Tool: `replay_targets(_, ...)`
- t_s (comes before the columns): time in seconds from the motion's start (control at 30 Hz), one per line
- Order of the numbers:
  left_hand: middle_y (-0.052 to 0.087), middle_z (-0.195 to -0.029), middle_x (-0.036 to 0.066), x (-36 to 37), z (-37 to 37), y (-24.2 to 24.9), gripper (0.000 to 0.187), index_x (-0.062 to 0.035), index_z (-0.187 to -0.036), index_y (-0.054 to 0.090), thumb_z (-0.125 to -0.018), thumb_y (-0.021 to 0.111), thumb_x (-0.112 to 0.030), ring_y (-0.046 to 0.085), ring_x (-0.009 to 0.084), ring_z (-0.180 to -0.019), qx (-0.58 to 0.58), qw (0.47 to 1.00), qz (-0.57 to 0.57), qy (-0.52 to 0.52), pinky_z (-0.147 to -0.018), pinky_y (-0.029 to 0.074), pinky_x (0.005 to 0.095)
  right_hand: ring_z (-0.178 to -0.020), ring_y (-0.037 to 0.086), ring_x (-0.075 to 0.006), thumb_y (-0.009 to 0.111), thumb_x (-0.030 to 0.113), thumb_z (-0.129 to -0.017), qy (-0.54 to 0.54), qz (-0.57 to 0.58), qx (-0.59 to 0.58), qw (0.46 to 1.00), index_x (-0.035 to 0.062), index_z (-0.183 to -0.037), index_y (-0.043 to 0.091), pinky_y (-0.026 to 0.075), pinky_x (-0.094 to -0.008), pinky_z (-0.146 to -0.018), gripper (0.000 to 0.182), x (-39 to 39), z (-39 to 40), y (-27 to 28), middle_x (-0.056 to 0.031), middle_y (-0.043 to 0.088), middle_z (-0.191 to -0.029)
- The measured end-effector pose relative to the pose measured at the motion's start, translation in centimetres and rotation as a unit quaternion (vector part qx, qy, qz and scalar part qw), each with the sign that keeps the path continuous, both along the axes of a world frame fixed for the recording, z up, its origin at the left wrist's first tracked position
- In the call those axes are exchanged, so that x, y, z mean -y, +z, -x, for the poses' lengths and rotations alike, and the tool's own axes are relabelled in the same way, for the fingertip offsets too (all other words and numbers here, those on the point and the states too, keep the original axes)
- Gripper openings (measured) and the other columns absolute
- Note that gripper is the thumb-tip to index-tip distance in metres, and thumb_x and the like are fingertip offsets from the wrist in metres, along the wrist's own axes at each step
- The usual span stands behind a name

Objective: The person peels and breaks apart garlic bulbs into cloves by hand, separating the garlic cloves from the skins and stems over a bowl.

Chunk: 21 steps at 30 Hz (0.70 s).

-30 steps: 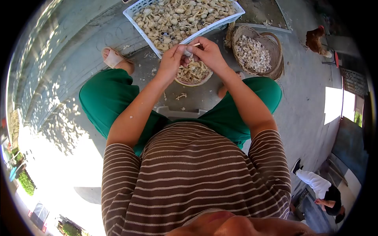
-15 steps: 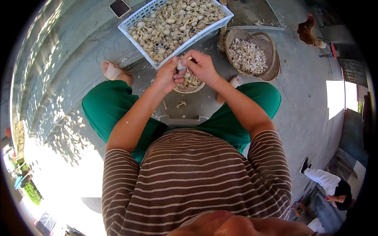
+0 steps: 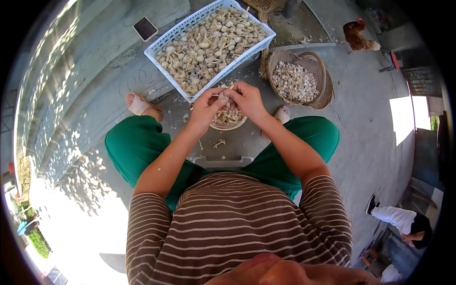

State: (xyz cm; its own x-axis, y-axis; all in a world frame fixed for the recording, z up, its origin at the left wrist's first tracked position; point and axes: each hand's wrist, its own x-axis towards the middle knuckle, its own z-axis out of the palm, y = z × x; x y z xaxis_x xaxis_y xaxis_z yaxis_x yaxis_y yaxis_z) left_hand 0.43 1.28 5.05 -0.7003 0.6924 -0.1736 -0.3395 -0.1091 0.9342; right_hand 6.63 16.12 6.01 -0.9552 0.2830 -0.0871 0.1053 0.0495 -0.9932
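Both hands meet just below the near corner of a light blue plastic crate point(image 3: 178, 89) heaped with whole garlic bulbs. A pale garlic bulb point(image 3: 223, 97) is gripped between my left hand point(image 3: 207, 105) and my right hand point(image 3: 248, 101), partly covered by the fingers. The right thumb and fingers pinch at its top. Directly beneath the hands sits a round bowl point(image 3: 229, 128) with dry stems and peelings in it; the hands hide its far side.
A wicker basket point(image 3: 327, 90) of garlic cloves stands to the right, near a straw broom point(image 3: 264, 59). A phone point(image 3: 145, 29) lies at upper left. A hen point(image 3: 357, 36) is at upper right; another person point(image 3: 399, 219) is at lower right. Scraps point(image 3: 219, 143) dot the floor.
The whole view has shifted, so the crate, basket and hands appear lower. My hands are closer together around the garlic bulb, which is more covered by fingers. The hen appears farther left.
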Motion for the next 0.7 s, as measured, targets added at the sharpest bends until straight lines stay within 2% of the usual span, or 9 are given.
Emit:
replay_targets(0.03,0.059,-0.09,0.007,0.2,-0.4,0.1,0.025,0.0,-0.112,0.054,-0.093,0.05,-0.016,0.056,0.0126,-0.076,-0.057,0.998,0.029,-0.001,-0.071,0.049,0.0272,-0.049,0.054,-0.0051,0.06,0.015,-0.087,0.002,0.007,0.011,1.0,0.0013,-0.077,0.056,0.041,-0.0193,-0.042,0.017,0.0,-0.1,-0.3,-0.0022,0.058,-0.06)
replay_targets(0.1,0.06,-0.085,0.007,0.5,-0.1,0.0,0.025,0.002,-0.113,0.054,-0.091,0.051,-0.01,0.057,0.0134,-0.073,-0.022,1.0,0.017,0.012,-0.069,0.049,0.027,-0.05,0.054,-0.0048,0.059,0.014,-0.088,0.004,0.012,0.003,1.0,0.0015,-0.078,0.055,0.041,-0.0186,-0.043,0.017,0.4,0.0,-0.9,-0.0021,0.059,-0.061)
replay_targets(0.17,0.06,-0.086,0.008,0.9,0.5,-0.1,0.024,0.0031,-0.112,0.054,-0.091,0.05,-0.009,0.057,0.014,-0.072,0.11,0.993,-0.036,0.017,-0.068,0.049,0.027,-0.051,0.054,-0.0047,0.057,0.013,-0.089,0.03,0.019,-0.018,0.999,0.0014,-0.079,0.055,0.041,-0.0186,-0.043,0.015,0.4,0.2,-0.7,-0.002,0.058,-0.062)
replay_targets(0.33,0.059,-0.088,0.008,1.7,0.5,-1.4,0.021,0.0015,-0.108,0.054,-0.093,0.048,-0.013,0.056,0.0139,-0.069,0.168,0.984,-0.049,0.04,-0.063,0.046,0.026,-0.05,0.055,-0.0058,0.058,0.01,-0.088,0.054,0.02,-0.021,0.998,0.0011,-0.078,0.055,0.043,-0.0212,-0.044,0.013,0.5,-0.2,-1.2,-0.0033,0.058,-0.06)
replay_targets(0.4,0.059,-0.087,0.007,1.8,0.5,-1.7,0.02,0.0003,-0.106,0.053,-0.093,0.048,-0.014,0.056,0.014,-0.069,0.197,0.979,-0.04,0.03,-0.061,0.045,0.0255,-0.05,0.057,-0.0093,0.059,0.009,-0.086,0.063,-0.06,-0.032,0.996,0.0008,-0.078,0.054,0.044,-0.0239,-0.044,0.012,0.2,-0.4,-1.2,-0.0059,0.059,-0.061)
replay_targets(0.43,0.059,-0.087,0.007,1.8,0.5,-1.8,0.02,0.0003,-0.106,0.053,-0.093,0.048,-0.014,0.056,0.014,-0.069,0.198,0.979,-0.036,0.029,-0.061,0.045,0.0255,-0.05,0.057,-0.0093,0.059,0.009,-0.086,0.061,-0.056,-0.031,0.996,0.0008,-0.078,0.054,0.044,-0.0239,-0.044,0.012,0.2,-0.5,-1.5,-0.0059,0.059,-0.061)
replay_targets(0.5,0.059,-0.088,0.007,1.7,0.6,-2.2,0.02,-0.0011,-0.106,0.053,-0.094,0.048,-0.015,0.056,0.0153,-0.068,0.216,0.976,-0.024,0.031,-0.061,0.045,0.0261,-0.05,0.059,-0.0154,0.06,0.008,-0.084,0.071,-0.16,-0.094,0.98,0.0015,-0.08,0.055,0.046,-0.0277,-0.046,0.01,-0.2,-0.4,-1.9,-0.0083,0.059,-0.065)
replay_targets(0.63,0.058,-0.087,0.008,1.7,1.3,-2.6,0.019,-0.0019,-0.106,0.053,-0.094,0.047,-0.016,0.057,0.0166,-0.066,0.245,0.968,-0.042,0.028,-0.06,0.045,0.0268,-0.052,0.059,-0.0149,0.058,0.005,-0.084,0.075,-0.213,-0.079,0.971,0.0014,-0.087,0.058,0.047,-0.0266,-0.049,0.005,-1.4,-0.3,-3.8,-0.0083,0.058,-0.069)
replay_targets(0.7,0.055,-0.084,0.007,1.7,1.6,-2.3,0.021,-0.0021,-0.107,0.052,-0.095,0.046,-0.018,0.053,0.0178,-0.068,0.255,0.962,-0.089,0.03,-0.059,0.043,0.0274,-0.062,0.062,-0.0156,0.059,0.006,-0.084,0.108,-0.308,-0.037,0.945,0.0028,-0.094,0.06,0.048,-0.0268,-0.056,0.011,-1.9,-0.2,-5.0,-0.0105,0.059,-0.077)
